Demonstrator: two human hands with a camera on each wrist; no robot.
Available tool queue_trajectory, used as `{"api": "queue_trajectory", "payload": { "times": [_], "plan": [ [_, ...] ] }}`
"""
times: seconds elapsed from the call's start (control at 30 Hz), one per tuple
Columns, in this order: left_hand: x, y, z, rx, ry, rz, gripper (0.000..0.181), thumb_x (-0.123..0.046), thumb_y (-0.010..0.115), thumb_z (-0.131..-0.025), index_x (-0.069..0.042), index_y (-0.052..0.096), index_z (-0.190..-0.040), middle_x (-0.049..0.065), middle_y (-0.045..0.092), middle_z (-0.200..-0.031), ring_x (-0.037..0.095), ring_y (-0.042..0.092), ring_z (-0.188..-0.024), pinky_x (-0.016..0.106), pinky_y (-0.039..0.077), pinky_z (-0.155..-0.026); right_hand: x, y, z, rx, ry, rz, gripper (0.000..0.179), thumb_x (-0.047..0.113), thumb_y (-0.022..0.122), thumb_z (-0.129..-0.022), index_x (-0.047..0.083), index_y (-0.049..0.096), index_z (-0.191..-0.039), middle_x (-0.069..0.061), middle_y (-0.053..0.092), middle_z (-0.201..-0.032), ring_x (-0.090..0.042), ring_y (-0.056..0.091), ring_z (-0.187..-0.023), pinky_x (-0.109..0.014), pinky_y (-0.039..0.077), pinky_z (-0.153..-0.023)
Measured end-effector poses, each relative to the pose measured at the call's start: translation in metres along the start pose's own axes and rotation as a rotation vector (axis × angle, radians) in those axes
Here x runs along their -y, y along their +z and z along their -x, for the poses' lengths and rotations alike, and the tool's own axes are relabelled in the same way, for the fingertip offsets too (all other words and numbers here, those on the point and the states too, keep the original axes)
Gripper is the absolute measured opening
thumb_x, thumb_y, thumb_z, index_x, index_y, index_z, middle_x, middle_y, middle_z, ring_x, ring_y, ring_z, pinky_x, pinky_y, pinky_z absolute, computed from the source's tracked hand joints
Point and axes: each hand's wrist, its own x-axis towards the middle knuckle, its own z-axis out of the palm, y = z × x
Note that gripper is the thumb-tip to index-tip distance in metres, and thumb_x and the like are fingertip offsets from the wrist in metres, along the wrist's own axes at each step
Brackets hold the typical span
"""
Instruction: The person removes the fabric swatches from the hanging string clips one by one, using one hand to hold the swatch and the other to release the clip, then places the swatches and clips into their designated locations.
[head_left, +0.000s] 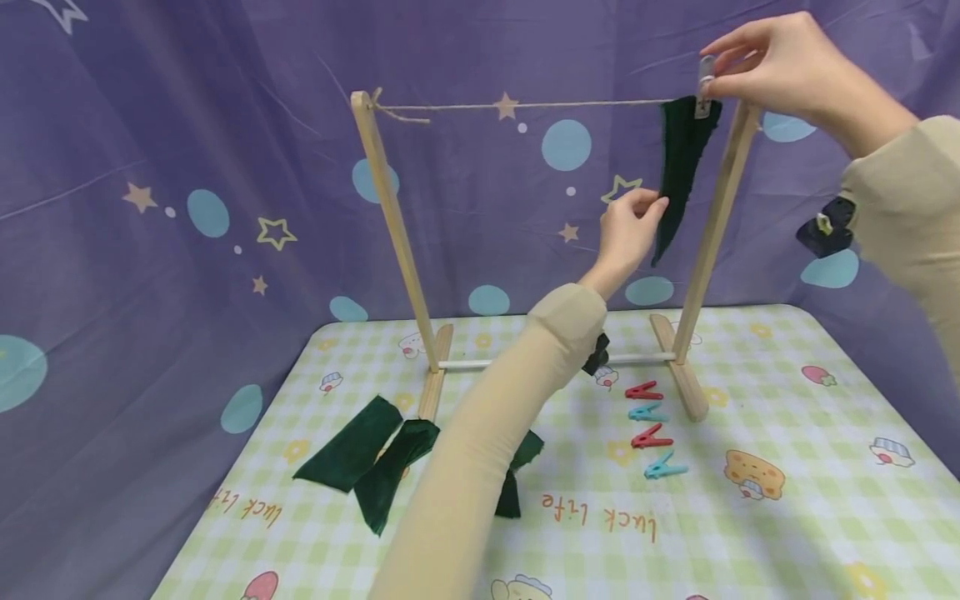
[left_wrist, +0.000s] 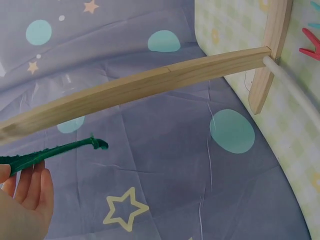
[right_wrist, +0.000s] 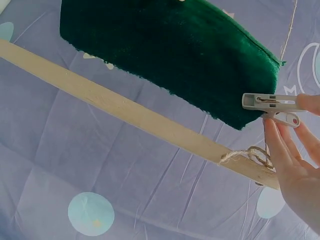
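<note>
A dark green velvet cloth (head_left: 681,154) hangs at the right end of a twine line (head_left: 465,107), beside the right wooden post. At its top corner sits a light grey clothespin (right_wrist: 270,102), which my right hand (head_left: 780,67) pinches by its handles; the clip's jaws lie over the cloth's edge. Lower down, my left hand (head_left: 628,229) pinches the cloth's side edge between thumb and fingers. In the left wrist view the cloth's lower end (left_wrist: 60,149) sticks out past the fingers of that hand.
Wooden posts (head_left: 393,225) on flat feet carry the line, joined below by a white rod (head_left: 465,365). Several red and teal clothespins (head_left: 652,436) lie in a column on the checked tablecloth (head_left: 750,550). More green cloth pieces (head_left: 352,446) lie at left, partly behind the left sleeve.
</note>
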Motion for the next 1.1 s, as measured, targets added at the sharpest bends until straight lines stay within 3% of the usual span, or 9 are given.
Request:
{"api": "queue_trajectory", "payload": {
  "times": [0.17,0.33,0.47,0.6,0.7,0.8,0.93,1.1],
  "plan": [
    [0.001,-0.006,0.004,0.011,-0.001,0.021,0.021,-0.021,0.056,-0.088,-0.008,0.064,-0.102,0.001,0.066,-0.092,0.004,0.058,-0.08,0.009,0.041,-0.065,-0.002,0.0,0.003,0.002,0.001,0.004,0.047,0.024,0.059,-0.085,0.009,0.047,-0.128,0.02,0.046,-0.087,0.004,0.043,-0.077,-0.017,0.04,-0.084],
    [0.001,-0.012,0.006,0.012,0.022,0.022,0.021,-0.021,0.055,-0.088,-0.007,0.064,-0.102,0.001,0.066,-0.091,0.005,0.059,-0.079,0.009,0.041,-0.065,-0.005,-0.003,0.005,-0.014,-0.013,-0.046,0.044,0.02,0.061,-0.083,0.005,0.051,-0.124,0.021,0.049,-0.084,0.003,0.047,-0.076,-0.006,0.04,-0.068],
    [0.0,-0.016,0.007,0.016,0.026,0.027,0.021,-0.02,0.055,-0.088,-0.007,0.064,-0.103,0.002,0.066,-0.091,0.005,0.059,-0.078,0.009,0.042,-0.064,-0.005,-0.005,0.004,-0.04,-0.037,-0.082,0.04,0.016,0.063,-0.082,0.002,0.055,-0.118,0.023,0.052,-0.078,0.005,0.049,-0.071,-0.005,0.036,-0.055],
    [-0.001,-0.019,0.008,0.021,0.031,0.036,0.021,-0.019,0.056,-0.088,-0.007,0.064,-0.103,0.002,0.066,-0.091,0.005,0.059,-0.079,0.009,0.042,-0.065,-0.003,-0.006,0.004,-0.078,-0.06,-0.132,0.017,0.01,0.065,-0.08,0.018,0.065,-0.094,0.025,0.055,-0.072,0.006,0.05,-0.068,-0.006,0.036,-0.054],
    [-0.001,-0.02,0.01,0.019,0.043,0.042,0.021,-0.019,0.056,-0.088,-0.006,0.064,-0.103,0.002,0.066,-0.091,0.005,0.059,-0.079,0.008,0.041,-0.065,-0.002,-0.007,0.006,-0.096,-0.043,-0.174,0.018,0.009,0.065,-0.079,0.027,0.061,-0.082,0.025,0.056,-0.071,0.006,0.051,-0.068,-0.006,0.036,-0.058],
    [0.0,-0.022,0.011,0.021,0.05,0.052,0.021,-0.018,0.056,-0.088,-0.006,0.064,-0.103,0.003,0.066,-0.092,0.005,0.059,-0.078,0.009,0.042,-0.064,-0.002,-0.009,0.008,-0.111,-0.007,-0.192,0.014,0.012,0.065,-0.08,0.024,0.064,-0.088,0.023,0.055,-0.075,0.006,0.05,-0.069,-0.005,0.035,-0.061],
    [0.002,-0.025,0.012,0.027,0.037,0.05,0.021,-0.019,0.056,-0.088,-0.005,0.064,-0.103,0.003,0.065,-0.093,0.005,0.058,-0.079,0.009,0.042,-0.065,-0.003,-0.01,0.01,-0.134,0.012,-0.229,0.021,0.015,0.065,-0.079,0.017,0.065,-0.1,0.019,0.055,-0.082,0.006,0.05,-0.072,-0.003,0.039,-0.068],
    [0.008,-0.027,0.015,0.039,0.018,0.04,0.022,-0.019,0.056,-0.088,-0.005,0.064,-0.102,0.004,0.065,-0.094,0.006,0.058,-0.081,0.009,0.042,-0.067,-0.004,-0.012,0.012,-0.185,-0.034,-0.378,0.026,0.01,0.068,-0.076,0.006,0.066,-0.101,0.012,0.057,-0.089,0.004,0.056,-0.074,-0.005,0.043,-0.068]
  ]
}}
